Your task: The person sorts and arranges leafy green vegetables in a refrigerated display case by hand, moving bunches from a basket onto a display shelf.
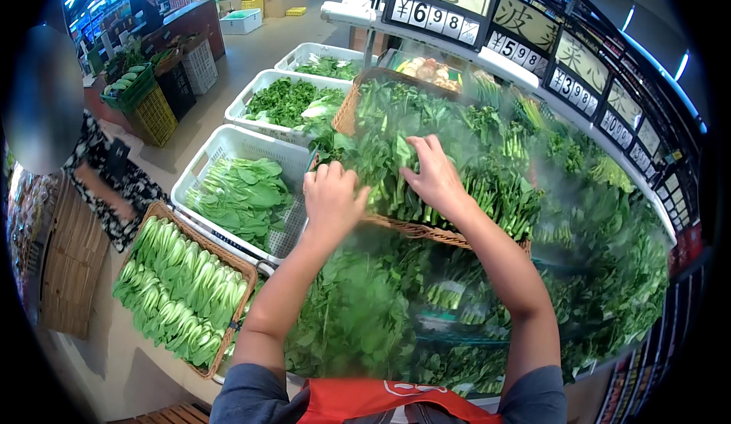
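A wicker basket (408, 227) of leafy green vegetables (485, 164) with cut stalks lies before me, amid drifting mist. My left hand (334, 198) is at the basket's left end, its fingers curled down by dark leaves (334, 144). Whether it grips any of them is hidden behind the hand. Over the middle of the greens, my right hand (434, 175) has thumb and forefinger spread near a pale-backed leaf (402, 153). No grip shows there. More bunched greens (357, 310) fill the display below the basket.
Left stand white plastic crates (294, 227) of greens and a wicker basket (251, 272) of bok choy (183, 292). Price signs (437, 4) line a misted shelf rail (508, 64). A person in patterned clothing (145, 175) is at far left, near a yellow crate (153, 117).
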Available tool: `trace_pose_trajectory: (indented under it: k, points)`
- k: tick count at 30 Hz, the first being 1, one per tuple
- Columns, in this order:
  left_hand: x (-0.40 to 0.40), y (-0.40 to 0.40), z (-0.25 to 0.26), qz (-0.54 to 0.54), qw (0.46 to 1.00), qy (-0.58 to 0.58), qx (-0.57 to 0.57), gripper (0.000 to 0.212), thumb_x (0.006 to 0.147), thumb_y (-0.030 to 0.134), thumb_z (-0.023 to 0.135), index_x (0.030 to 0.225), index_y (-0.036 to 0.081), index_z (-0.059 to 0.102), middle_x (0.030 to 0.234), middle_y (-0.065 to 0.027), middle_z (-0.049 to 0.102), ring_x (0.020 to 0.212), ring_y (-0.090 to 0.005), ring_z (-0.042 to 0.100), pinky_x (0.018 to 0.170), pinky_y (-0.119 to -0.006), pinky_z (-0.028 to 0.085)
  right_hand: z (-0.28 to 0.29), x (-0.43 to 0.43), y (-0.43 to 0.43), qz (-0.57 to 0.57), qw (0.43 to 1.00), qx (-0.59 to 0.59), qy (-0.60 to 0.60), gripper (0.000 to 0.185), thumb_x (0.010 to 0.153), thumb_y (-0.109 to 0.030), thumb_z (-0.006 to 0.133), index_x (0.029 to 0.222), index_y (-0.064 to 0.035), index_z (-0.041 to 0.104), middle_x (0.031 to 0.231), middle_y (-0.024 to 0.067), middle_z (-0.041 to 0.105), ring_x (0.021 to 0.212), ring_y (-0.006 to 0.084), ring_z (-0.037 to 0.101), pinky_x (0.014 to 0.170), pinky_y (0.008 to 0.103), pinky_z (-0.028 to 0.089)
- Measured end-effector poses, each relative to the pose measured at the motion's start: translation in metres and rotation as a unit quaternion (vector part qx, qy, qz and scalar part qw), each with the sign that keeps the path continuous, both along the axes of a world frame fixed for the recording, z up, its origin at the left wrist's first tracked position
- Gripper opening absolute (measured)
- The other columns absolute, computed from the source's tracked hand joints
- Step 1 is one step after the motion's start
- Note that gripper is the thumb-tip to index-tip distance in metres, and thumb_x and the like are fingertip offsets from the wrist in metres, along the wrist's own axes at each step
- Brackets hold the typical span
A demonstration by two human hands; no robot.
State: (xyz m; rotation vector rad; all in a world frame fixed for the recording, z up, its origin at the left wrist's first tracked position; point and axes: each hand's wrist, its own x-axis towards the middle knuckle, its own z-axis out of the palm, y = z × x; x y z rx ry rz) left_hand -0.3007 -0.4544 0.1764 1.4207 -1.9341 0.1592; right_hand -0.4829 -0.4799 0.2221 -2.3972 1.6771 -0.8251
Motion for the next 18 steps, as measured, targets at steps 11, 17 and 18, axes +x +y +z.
trace_pose_trajectory:
  k: [11, 17, 18]
  points:
    - [-0.009, -0.016, -0.026, -0.007, 1.0, -0.007, -0.001, 0.018, 0.062, 0.021, 0.068, 0.053, 0.009, 0.056, 0.066, -0.0054, 0.05, 0.068, -0.0236, 0.05, 0.06, -0.036, 0.035, -0.006, 0.003, -0.011, 0.065, 0.996, -0.032, 0.05, 0.014, 0.072, -0.011, 0.057, 0.084, -0.0045, 0.057, 0.092, 0.0107, 0.051, 0.086, 0.0255, 0.052, 0.073, 0.0354, 0.045]
    - [-0.022, -0.022, -0.03, 0.025, 0.998, -0.009, -0.061, 0.017, 0.062, 0.017, 0.066, 0.053, 0.009, 0.053, 0.064, -0.0048, 0.049, 0.065, -0.0235, 0.049, 0.058, -0.036, 0.035, 0.026, -0.071, -0.076, -0.189, 0.974, -0.081, 0.098, 0.01, 0.075, -0.014, 0.054, 0.079, -0.005, 0.057, 0.083, 0.0103, 0.057, 0.079, 0.0269, 0.056, 0.069, 0.0366, 0.046]
    - [-0.025, -0.023, -0.033, 0.027, 0.997, -0.006, -0.066, 0.017, 0.062, 0.017, 0.065, 0.053, 0.009, 0.053, 0.064, -0.0047, 0.048, 0.065, -0.0235, 0.049, 0.058, -0.036, 0.034, 0.025, -0.085, -0.086, -0.213, 0.965, -0.057, 0.142, 0.011, 0.072, -0.013, 0.053, 0.079, -0.0043, 0.057, 0.086, 0.0128, 0.058, 0.081, 0.0295, 0.058, 0.069, 0.04, 0.047]
